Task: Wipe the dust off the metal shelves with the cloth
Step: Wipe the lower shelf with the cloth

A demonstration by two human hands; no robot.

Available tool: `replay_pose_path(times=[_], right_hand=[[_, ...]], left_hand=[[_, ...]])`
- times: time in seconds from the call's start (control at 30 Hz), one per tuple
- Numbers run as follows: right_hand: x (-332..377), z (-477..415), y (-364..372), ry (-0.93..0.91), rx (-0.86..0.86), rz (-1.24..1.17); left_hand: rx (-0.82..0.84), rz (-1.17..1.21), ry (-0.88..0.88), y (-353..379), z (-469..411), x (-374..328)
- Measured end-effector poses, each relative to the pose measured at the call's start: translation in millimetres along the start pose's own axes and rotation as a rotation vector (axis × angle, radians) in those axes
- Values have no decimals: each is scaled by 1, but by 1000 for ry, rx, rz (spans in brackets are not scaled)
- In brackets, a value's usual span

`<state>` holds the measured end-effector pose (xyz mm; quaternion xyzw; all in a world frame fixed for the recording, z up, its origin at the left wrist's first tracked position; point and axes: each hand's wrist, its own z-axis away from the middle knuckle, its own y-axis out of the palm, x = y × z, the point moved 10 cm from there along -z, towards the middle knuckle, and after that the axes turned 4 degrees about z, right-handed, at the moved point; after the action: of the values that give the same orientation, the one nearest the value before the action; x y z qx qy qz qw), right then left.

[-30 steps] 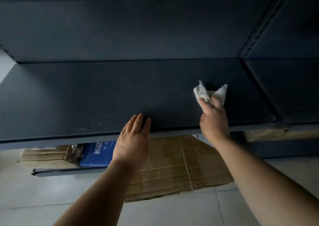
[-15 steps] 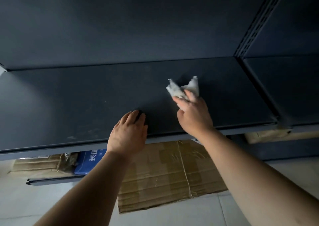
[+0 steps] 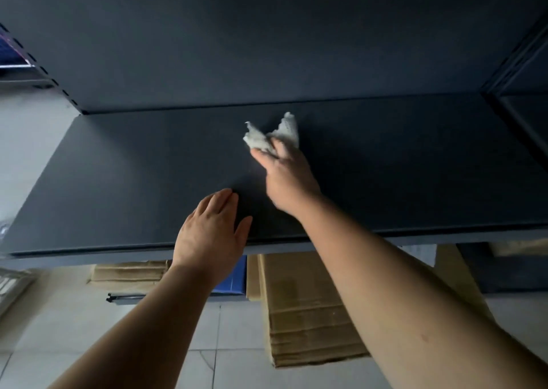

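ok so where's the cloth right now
In the head view, the crumpled white cloth sits mid-shelf on the dark metal shelf, pinched under the right hand, beyond the flat left hand at the front edge.

Shelf: dark grey flat metal shelf (image 3: 133, 181), bare.
Right hand (image 3: 289, 178): presses crumpled white cloth (image 3: 271, 136) at twelve o'clock of its fingers.
Left hand (image 3: 210, 237): flat, front edge.

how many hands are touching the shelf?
2. Left hand lies flat near the front edge of the shelf; right hand presses the cloth mid-shelf.
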<state>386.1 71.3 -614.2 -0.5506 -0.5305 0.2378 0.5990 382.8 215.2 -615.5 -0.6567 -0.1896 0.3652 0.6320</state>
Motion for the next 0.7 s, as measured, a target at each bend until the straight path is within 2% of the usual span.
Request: replay_pose_path(times=[0.1, 0.17, 0.27, 0.37, 0.43, 0.5, 0.7], right_hand=[[53, 23, 4, -126, 28, -199], [44, 39, -21, -123, -51, -300], [-38, 49, -64, 133, -217, -116], [-107, 54, -61, 391, -110, 45], [-106, 49, -50, 426, -86, 93], [-80, 37, -38, 388, -80, 110], [87, 21, 14, -38, -28, -71]], left_hand=[[-9, -16, 6, -7, 9, 14], [0, -51, 7, -14, 14, 26], [-4, -68, -28, -24, 18, 50], [-3, -79, -89, -30, 25, 76], [-1, -78, -121, -32, 33, 95], [0, -78, -132, -34, 40, 109], [-40, -39, -112, -34, 65, 144]])
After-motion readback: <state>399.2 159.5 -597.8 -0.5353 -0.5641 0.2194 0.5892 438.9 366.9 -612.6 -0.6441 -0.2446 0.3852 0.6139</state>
